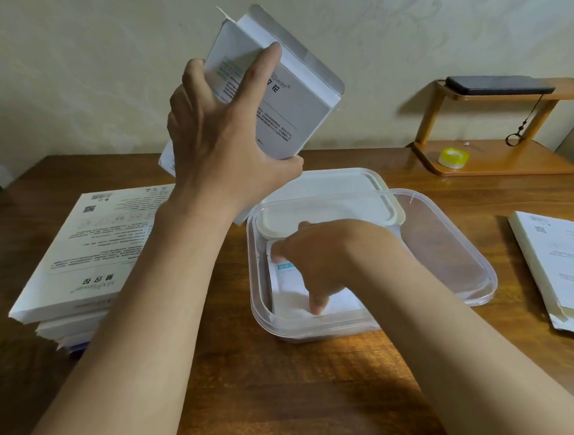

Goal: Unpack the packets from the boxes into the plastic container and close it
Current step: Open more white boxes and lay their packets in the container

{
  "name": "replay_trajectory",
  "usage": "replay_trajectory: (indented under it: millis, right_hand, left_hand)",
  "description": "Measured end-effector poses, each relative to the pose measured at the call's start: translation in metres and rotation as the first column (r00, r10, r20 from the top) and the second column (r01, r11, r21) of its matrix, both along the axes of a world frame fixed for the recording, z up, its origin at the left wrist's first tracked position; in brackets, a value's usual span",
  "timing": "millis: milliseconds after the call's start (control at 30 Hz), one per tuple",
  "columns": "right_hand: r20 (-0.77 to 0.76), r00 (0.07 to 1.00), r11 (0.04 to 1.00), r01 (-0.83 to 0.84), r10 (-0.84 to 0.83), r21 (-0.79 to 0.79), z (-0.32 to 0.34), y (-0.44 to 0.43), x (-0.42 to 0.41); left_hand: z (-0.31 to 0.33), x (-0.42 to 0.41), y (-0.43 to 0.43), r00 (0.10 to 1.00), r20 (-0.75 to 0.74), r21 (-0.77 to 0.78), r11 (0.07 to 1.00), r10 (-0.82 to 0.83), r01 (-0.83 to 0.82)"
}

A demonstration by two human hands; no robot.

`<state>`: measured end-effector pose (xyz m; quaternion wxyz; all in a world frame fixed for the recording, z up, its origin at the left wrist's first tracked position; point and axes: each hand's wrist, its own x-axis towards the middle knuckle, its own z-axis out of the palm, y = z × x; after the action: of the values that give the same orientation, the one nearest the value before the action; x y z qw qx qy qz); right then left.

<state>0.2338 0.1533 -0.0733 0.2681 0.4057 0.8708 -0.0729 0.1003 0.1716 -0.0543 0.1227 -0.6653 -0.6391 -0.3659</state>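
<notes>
My left hand (217,135) grips a white box (284,97) with its top flap open, held up above the table behind the container. The clear plastic container (450,263) sits at the table's middle. White packets (334,305) lie inside its left part. My right hand (323,261) is down in the container, fingers pressing on the top packet. The container's white lid (337,196) leans across the far rim. A stack of white boxes (85,257) stands to the left, with another white box (554,269) lying flat at the right edge.
A wooden stand (492,158) at the back right carries a black phone (499,84) on top and a yellow tape roll (453,157) on its base. Another box (168,159) pokes out behind my left wrist. The wall rises just behind the table.
</notes>
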Motion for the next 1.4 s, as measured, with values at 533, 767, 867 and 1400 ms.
replay_trajectory:
  millis: [533,767,867,1400]
  right_hand:
    - [-0.941,-0.134,0.865,0.371,-0.311,-0.338,0.074,0.016,0.088]
    - [-0.834,-0.237,0.818,0.191,-0.499,-0.543,0.062,0.027,0.072]
    - [-0.815,-0.246,0.802,0.18,-0.524,-0.57,0.061,0.028,0.071]
    - [-0.896,0.202,0.881,0.359,-0.396,-0.309,0.049,0.033,0.082]
  left_hand:
    - [0.0,0.003,-0.003,0.949,-0.251,-0.081,0.981,-0.189,0.174]
    - [0.0,0.01,-0.001,0.922,-0.317,-0.094,0.975,-0.222,0.203]
    - [-0.001,0.011,0.0,0.914,-0.334,-0.1,0.973,-0.231,0.209]
    - [0.0,0.026,-0.006,0.847,-0.431,-0.114,0.95,-0.311,0.291]
